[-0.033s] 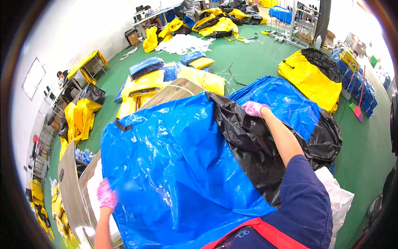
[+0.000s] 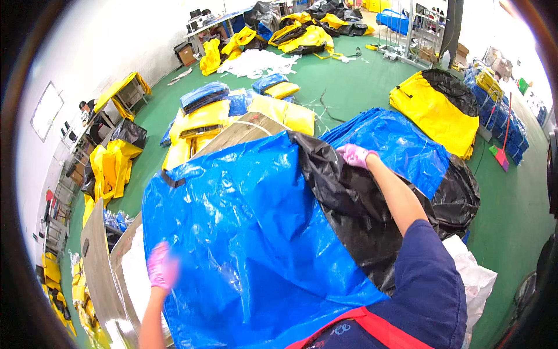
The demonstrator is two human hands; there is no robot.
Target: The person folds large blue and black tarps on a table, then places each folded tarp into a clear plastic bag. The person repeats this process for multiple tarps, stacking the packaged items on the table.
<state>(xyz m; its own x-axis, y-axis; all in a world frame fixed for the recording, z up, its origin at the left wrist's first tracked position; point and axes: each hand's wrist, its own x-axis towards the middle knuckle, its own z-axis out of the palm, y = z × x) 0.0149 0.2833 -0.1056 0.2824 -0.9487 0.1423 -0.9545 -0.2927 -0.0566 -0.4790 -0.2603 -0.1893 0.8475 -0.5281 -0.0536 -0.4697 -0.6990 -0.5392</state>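
Note:
A large glossy blue tarp (image 2: 232, 232) with a black panel (image 2: 354, 221) along its right side lies spread in front of me. A short black strap (image 2: 172, 179) shows at its upper left corner. My left hand (image 2: 163, 267), in a pink glove, is over the tarp's left edge, its fingers smeared by motion. My right hand (image 2: 354, 155), also gloved in pink, has its fingers closed on the upper edge of the black panel. Beyond it rests a stack of folded blue tarps (image 2: 389, 139).
Wrapped yellow and blue bundles (image 2: 203, 119) stand beyond the worktop (image 2: 244, 129). A yellow and black tarp pile (image 2: 436, 110) lies on the green floor (image 2: 349, 70) at right. Nearby is a broom (image 2: 500, 156). Another person (image 2: 88, 110) sits at far left.
My left hand has shifted slightly right and up, onto the tarp's left edge. My right hand stays at nearly the same place on the black panel.

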